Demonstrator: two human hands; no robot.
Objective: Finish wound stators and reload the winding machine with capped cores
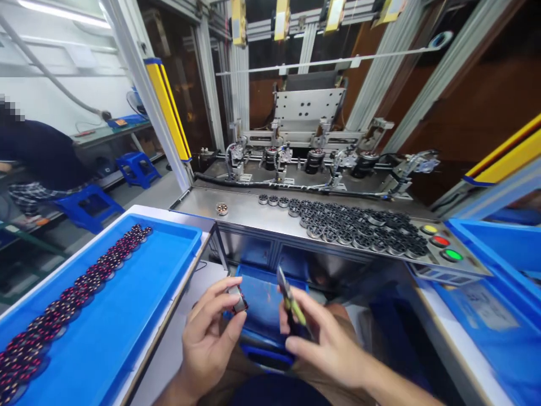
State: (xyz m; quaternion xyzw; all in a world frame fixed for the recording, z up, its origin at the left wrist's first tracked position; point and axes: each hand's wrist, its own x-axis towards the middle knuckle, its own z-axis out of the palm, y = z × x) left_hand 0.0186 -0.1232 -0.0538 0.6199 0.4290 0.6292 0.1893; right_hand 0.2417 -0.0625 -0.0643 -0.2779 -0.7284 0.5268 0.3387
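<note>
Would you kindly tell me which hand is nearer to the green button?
Right. The right hand, holding a hand tool, is below and left of the green button in the picture; the left hand, holding a small metal part, lies farther to its left.

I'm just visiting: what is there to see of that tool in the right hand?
The hand tool looks like small pliers or cutters, with a silvery, metal-looking pointed head and black and yellow-green handles. It tilts, tip upward and leaning left in the picture, gripped in the right hand, apart from the left hand. Blur hides finer detail.
</note>
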